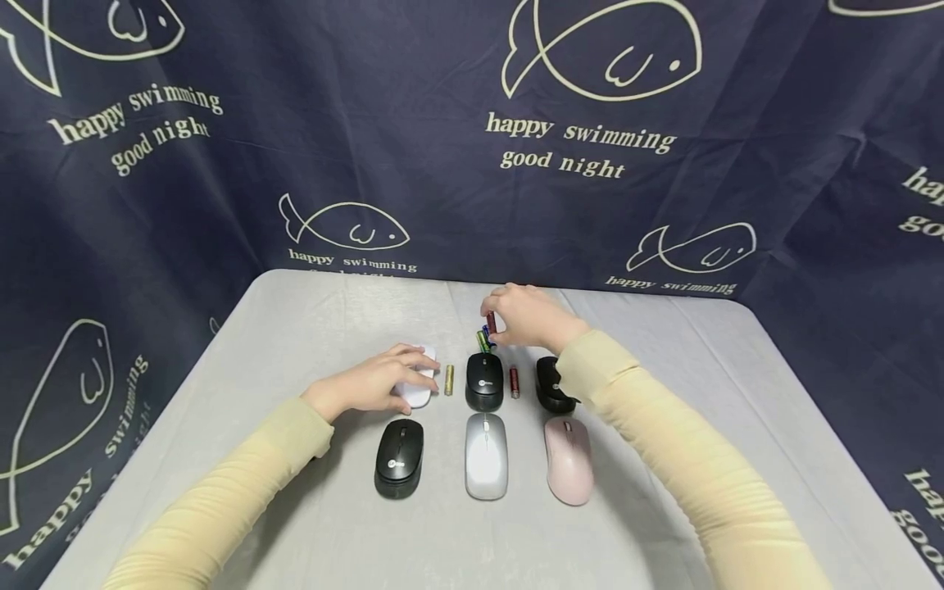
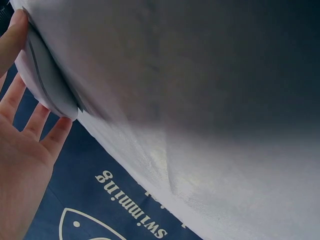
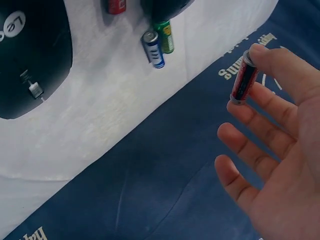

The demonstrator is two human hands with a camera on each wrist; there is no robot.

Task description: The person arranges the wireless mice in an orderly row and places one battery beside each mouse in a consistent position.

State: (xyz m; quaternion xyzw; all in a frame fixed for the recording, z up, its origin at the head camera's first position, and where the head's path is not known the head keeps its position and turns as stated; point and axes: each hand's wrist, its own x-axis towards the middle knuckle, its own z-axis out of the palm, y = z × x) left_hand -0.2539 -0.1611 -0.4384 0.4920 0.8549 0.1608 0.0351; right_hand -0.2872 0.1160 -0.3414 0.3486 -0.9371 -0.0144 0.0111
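Note:
My left hand lies over a white mouse at the left of the back row. Its thumb and fingers hold the mouse at opposite edges, as the left wrist view of the mouse shows. Between thumb and fingertips, my right hand pinches a dark red battery, raised beyond the middle black mouse. Below that hand lie a green battery and a blue battery, side by side on the table.
A gold battery and a red battery flank the middle black mouse. Another black mouse is partly behind the right sleeve. In front sit a black mouse, a silver mouse and a pink mouse. Dark curtains surround the table.

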